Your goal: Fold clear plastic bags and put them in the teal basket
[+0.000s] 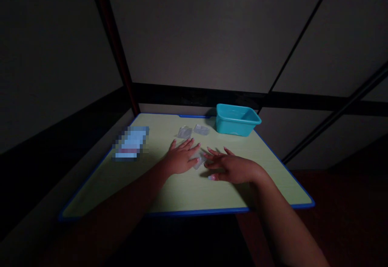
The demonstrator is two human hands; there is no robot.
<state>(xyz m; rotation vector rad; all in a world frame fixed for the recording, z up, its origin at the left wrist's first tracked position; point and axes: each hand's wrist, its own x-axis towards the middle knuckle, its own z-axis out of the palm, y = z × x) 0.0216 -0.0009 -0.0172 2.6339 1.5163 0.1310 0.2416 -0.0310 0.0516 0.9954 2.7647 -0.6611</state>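
Note:
My left hand [181,158] lies palm down near the middle of the table with its fingers spread. By its thumb, between my two hands, is a small clear, flat piece [198,162] that looks like plastic, partly covered by the fingers. My right hand [228,167] hovers palm down on the other side of that piece, fingers apart and holding nothing. Beyond my left fingertips are two more clear pieces, one on the left [184,132] and one on the right [201,129]. What exactly these pieces are, I cannot tell.
A turquoise plastic basket [235,127] stands at the table's back right. On the left lies a pixelated, bluish-white rectangle [131,142]. The pale yellow table [188,198] has a blue edge, and panelled walls rise behind it and to the left. Light is dim.

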